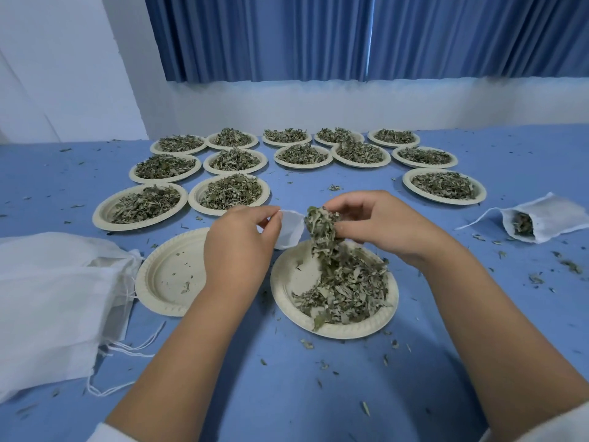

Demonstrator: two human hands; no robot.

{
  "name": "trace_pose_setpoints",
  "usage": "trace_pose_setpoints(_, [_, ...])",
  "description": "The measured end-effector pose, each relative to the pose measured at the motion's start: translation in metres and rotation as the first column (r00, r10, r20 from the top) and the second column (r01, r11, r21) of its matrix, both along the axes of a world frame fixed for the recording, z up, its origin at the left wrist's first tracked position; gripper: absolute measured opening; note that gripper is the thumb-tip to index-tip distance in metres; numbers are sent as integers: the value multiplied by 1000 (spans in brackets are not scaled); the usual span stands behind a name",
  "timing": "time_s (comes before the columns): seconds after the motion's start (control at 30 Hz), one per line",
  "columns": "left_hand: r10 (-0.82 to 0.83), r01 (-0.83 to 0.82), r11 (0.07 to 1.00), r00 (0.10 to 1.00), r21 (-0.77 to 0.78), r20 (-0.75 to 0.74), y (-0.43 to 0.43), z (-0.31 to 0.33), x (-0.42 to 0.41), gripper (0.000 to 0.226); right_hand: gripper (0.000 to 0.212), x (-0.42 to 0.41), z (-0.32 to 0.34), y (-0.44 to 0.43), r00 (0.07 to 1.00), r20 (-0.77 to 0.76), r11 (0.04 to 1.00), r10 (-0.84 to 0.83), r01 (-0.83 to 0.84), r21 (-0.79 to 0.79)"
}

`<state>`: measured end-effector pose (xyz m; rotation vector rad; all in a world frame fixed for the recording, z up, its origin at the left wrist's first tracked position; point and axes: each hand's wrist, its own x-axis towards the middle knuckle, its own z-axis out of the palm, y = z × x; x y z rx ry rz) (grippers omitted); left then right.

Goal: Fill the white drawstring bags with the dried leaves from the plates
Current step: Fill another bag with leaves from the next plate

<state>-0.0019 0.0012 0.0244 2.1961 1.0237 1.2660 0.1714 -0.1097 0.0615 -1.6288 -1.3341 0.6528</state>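
Blue tabletop, blue curtains behind; leaf crumbs are scattered all over.

Left hand pinches the rim of a small white bag and holds it at the far edge of the near plate. This likely keeps the mouth open and lets spills drop back onto the plate.

Right hand is closed round a clump of leaves, lifted off the plate and just beside the bag mouth. Loose bits trail from the clump down to the heap.

Leaves: grey-green, dry, curled, broken into flakes. They look light and shed easily. Near plate about half covered.

Empty plate to its left holds only crumbs. Stack of unfilled bags at far left, strings trailing. One filled bag lies at right, mouth open, leaves showing. Full plates stand in rows beyond.

Judgement: early in the task.
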Motion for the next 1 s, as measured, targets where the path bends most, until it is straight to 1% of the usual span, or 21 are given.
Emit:
trace_pose_setpoints(0.13, [-38,37,999,997,-12,-65,-6,4,9,15,12,-1,-3,4,978,-205,999,44,-44,8])
trace_pose_setpoints(0.2, [-48,43,998,993,-50,-107,-8,4,12,17,15,-2,-5,6,937,-344,998,64,-54,38])
trace_pose_setpoints(0.27, [-64,54,994,992,-94,-108,-9,3,14,19,14,-3,-9,10,893,-440,994,91,-52,98])
trace_pose_setpoints(0.33, [-75,64,990,994,-126,-80,-9,3,14,19,22,-8,-11,14,856,-501,988,125,-61,143])
trace_pose_setpoints(0.43, [-85,77,981,996,-181,-37,-10,5,13,18,22,-13,-14,17,827,-539,982,157,-74,173])
trace_pose_setpoints(0.5, [-96,92,969,995,-231,-4,-11,5,12,16,21,-15,-14,18,849,-512,984,131,-50,169])
trace_pose_setpoints(0.57, [-109,119,948,993,-296,51,-10,5,11,13,26,-13,-16,18,872,-479,986,94,-16,165])
trace_pose_setpoints(0.63, [-114,144,923,988,-356,105,-10,5,10,21,34,-10,-17,17,892,-447,987,64,10,162])
trace_pose_setpoints(0.67, [-111,154,908,985,-389,132,-9,5,9,22,34,-9,-17,17,905,-424,988,39,29,152])
trace_pose_setpoints(0.77, [-105,184,867,976,-462,191,-9,6,9,22,21,-7,-19,18,950,-309,989,-46,87,120])
trace_pose_setpoints(0.87, [-84,197,838,968,-509,236,-9,6,10,22,23,-9,-19,17,971,-223,987,-86,113,114])
trace_pose_setpoints(1.0, [-85,223,822,958,-524,275,-10,5,11,25,28,-12,-15,13,992,-106,990,-61,73,119])
